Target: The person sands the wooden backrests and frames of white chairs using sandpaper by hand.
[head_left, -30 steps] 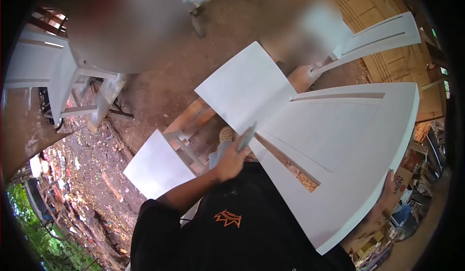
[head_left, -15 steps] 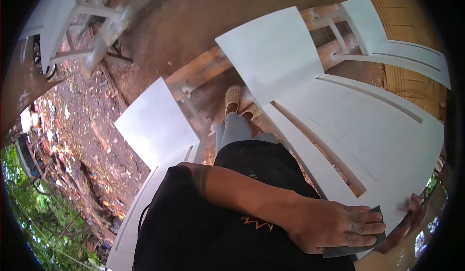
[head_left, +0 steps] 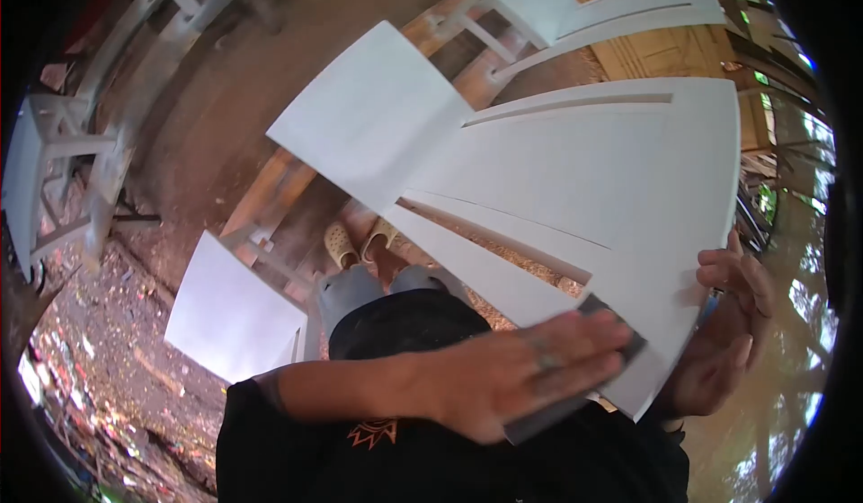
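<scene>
A white chair with a slotted backrest stands in front of me, its backrest tilted toward my body. My left hand reaches across my body and lies over a dark grey sheet of sandpaper, fingers together, near the backrest's lower top corner. The sheet sticks out on both sides of the fingers, which look slightly blurred. At the backrest's top edge is my right hand, its fingers bent around the edge. Part of its palm and wrist is in shadow.
Other white chairs stand around: one at the lower left, another behind, and one at the far left. Wooden planks lie under the chairs. Litter and leaves cover the ground at the left.
The view has turned, so the chairs appear shifted left and upward. My left hand and the sandpaper have moved left in view, now along the backrest's corner. My right hand shows more clearly at the edge.
</scene>
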Available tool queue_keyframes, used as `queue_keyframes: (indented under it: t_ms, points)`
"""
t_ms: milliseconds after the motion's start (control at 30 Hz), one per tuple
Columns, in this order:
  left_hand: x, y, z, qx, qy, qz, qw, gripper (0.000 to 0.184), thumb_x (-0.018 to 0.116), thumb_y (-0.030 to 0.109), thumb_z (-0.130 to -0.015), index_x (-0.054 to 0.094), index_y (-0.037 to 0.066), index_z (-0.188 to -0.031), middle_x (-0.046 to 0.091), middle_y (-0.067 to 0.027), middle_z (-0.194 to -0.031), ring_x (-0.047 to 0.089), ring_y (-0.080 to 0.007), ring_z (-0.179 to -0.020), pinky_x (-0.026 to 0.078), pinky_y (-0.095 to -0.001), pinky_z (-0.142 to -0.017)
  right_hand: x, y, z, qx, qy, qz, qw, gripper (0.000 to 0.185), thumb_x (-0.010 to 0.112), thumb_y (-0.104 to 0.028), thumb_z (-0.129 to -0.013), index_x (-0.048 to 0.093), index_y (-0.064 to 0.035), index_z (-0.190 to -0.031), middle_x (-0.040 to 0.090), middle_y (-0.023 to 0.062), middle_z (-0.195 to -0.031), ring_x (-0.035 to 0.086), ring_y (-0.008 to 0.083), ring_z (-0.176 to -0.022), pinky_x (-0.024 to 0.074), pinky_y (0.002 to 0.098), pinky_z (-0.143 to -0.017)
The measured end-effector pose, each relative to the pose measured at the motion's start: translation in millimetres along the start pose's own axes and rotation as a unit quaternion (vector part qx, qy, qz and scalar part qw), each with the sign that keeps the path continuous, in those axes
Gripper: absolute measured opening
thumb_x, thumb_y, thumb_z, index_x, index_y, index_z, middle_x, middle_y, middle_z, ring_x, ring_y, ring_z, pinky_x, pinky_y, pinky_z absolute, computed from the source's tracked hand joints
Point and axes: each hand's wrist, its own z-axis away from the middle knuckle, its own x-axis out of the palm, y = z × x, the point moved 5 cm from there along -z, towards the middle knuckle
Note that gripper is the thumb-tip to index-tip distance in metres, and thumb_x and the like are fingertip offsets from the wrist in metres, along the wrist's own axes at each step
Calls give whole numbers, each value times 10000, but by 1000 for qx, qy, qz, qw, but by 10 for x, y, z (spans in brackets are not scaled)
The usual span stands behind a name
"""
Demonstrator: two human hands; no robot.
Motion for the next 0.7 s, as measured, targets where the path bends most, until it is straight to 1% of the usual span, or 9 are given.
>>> queue_keyframes:
  t_ms: [33,100,133,267,333,433,567,667,700]
  points:
    - [33,-71,67,30,21,-19,999,774,474,26,-750,180,-48,-1463,182,-273,-1509,198,-344,-1419,177,-418,-1160,40,-44,-13,20,1,-6,1000,647,371,-491,-894,470,58,-1222,599,157,-812,575,234,-859,319,470,-1026]
    - [-134,-641,644,-261,-24,-65,963,902,466,-68,-630,172,12,-1478,208,-214,-1521,243,-330,-1402,232,-384,-1145,143,-145,-54,78,-8,-3,997,656,405,-508,-884,470,43,-1232,604,155,-843,571,222,-872,365,409,-948]
    - [-217,-937,973,-310,20,-55,949,947,466,-93,-601,158,42,-1486,205,-187,-1528,219,-311,-1411,217,-358,-1150,168,-167,-72,117,-17,5,993,660,422,-516,-878,470,35,-1237,606,153,-858,568,216,-881,384,375,-904]
    - [-104,-458,379,-211,1,-78,974,920,503,-79,-625,179,25,-1480,236,-238,-1503,272,-366,-1386,242,-396,-1137,131,-131,-108,102,-73,17,992,656,461,-507,-861,468,17,-1255,617,141,-904,548,171,-895,388,302,-801]
    - [46,67,-96,9,47,7,999,904,508,-79,-620,208,-2,-1469,248,-274,-1483,281,-397,-1375,239,-446,-1131,148,-140,-112,99,-73,-4,992,630,448,-475,-874,468,26,-1257,623,135,-906,549,157,-871,389,297,-797]
    - [20,40,-49,-15,-2,47,999,883,515,-70,-620,233,-27,-1456,258,-292,-1469,278,-409,-1375,223,-481,-1129,129,-86,-94,86,-68,-31,994,599,434,-438,-888,467,31,-1259,627,135,-903,557,153,-830,391,281,-779]
    - [-258,-983,1223,-350,45,-61,934,916,418,-118,-571,225,-9,-1460,233,-210,-1514,210,-334,-1412,169,-353,-1163,143,-138,-118,71,-67,-6,995,608,437,-443,-882,468,33,-1258,627,137,-896,557,155,-825,394,275,-762]
    - [-124,-499,604,-219,20,-58,974,900,449,-103,-574,245,-25,-1448,235,-220,-1510,220,-337,-1410,177,-376,-1161,155,-119,-145,63,-61,11,996,613,438,-446,-877,472,38,-1251,625,138,-886,555,162,-826,390,281,-771]
    - [-7,-229,311,-87,28,3,996,909,466,-94,-571,236,-31,-1449,229,-225,-1511,215,-336,-1413,177,-388,-1160,148,-128,-116,75,-53,15,996,615,439,-446,-874,474,40,-1249,625,138,-883,553,164,-828,387,287,-780]
